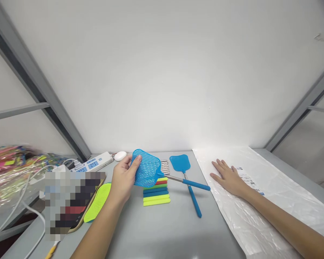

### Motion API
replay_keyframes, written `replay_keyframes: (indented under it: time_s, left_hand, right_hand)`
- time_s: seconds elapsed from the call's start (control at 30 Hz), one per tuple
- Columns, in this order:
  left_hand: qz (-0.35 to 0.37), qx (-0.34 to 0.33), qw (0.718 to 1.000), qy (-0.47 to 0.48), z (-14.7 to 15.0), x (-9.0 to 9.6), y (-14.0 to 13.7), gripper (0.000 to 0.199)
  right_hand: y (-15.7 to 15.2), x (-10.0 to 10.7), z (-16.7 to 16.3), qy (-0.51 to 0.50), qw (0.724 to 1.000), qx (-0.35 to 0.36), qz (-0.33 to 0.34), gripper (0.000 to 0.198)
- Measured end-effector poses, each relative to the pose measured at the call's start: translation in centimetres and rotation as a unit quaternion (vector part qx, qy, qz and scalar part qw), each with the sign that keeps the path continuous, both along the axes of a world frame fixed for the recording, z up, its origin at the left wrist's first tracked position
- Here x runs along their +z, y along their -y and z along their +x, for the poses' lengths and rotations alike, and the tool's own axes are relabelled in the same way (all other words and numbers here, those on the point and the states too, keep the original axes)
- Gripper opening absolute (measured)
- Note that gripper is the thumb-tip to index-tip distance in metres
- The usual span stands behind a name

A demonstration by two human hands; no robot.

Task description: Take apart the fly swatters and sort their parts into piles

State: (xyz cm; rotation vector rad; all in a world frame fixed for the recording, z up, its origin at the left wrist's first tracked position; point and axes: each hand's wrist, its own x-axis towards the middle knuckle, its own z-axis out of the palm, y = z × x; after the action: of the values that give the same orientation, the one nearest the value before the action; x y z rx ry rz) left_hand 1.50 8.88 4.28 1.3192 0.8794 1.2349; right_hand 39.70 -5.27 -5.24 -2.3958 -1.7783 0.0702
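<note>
My left hand [126, 175] grips a blue fly swatter [147, 169] by the edge of its mesh head, thumb on top. Its metal rod and blue grip point right, raised over the table. Behind and below it lies a row of handles [156, 198] in yellow, blue, green and red, their metal rods partly hidden by the held swatter. A second blue fly swatter [180, 163] lies on the table, head toward the wall. My right hand [230, 178] rests flat with fingers spread on a white plastic bag [272, 212], beside its printed label [245, 176].
A yellow-green mesh swatter head [98, 203] lies at the left beside a phone [78, 216] with a blurred screen. Behind are a power strip [97, 162], cables and a white round object [120, 155]. Colourful wrapped goods [18, 172] sit beyond the left frame post.
</note>
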Motion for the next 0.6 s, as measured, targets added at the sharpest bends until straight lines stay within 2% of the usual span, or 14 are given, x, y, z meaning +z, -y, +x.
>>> replay_keyframes:
  time_s: [0.1,0.2,0.27,0.33,0.4,0.43,0.5,0.6]
  left_hand:
    - [-0.011,-0.002,1.000,0.001,0.3,-0.1,0.1,0.041]
    - [-0.015,0.006,1.000,0.005,0.4,-0.3,0.0,0.042]
    - [-0.011,0.020,1.000,0.004,0.4,-0.4,-0.1,0.040]
    - [0.001,0.033,0.999,-0.004,0.4,-0.5,-0.1,0.039]
    - [0.016,0.042,0.999,-0.014,0.6,-0.5,0.0,0.037]
    - [0.021,0.045,0.999,-0.017,0.6,-0.4,0.1,0.036]
    - [0.025,0.048,0.998,-0.016,0.8,-0.2,0.3,0.035]
    - [0.031,0.041,0.999,-0.002,1.0,0.3,0.9,0.033]
  right_hand:
    - [-0.1,0.0,0.1,-0.001,1.000,0.002,0.004,0.070]
    - [-0.3,1.1,-0.7,-0.009,0.999,0.017,0.032,0.062]
    - [-0.5,3.1,-2.0,-0.050,0.994,0.038,0.091,0.051]
    - [-0.7,5.9,-4.0,-0.138,0.976,0.057,0.161,0.042]
    - [-1.0,9.1,-6.5,-0.221,0.954,0.086,0.186,0.036]
    - [-1.2,10.6,-7.8,-0.246,0.947,0.106,0.175,0.034]
    - [-1.7,12.8,-10.7,-0.271,0.940,0.177,0.106,0.033]
    - [-2.8,14.0,-14.4,-0.283,0.924,0.256,0.033,0.031]
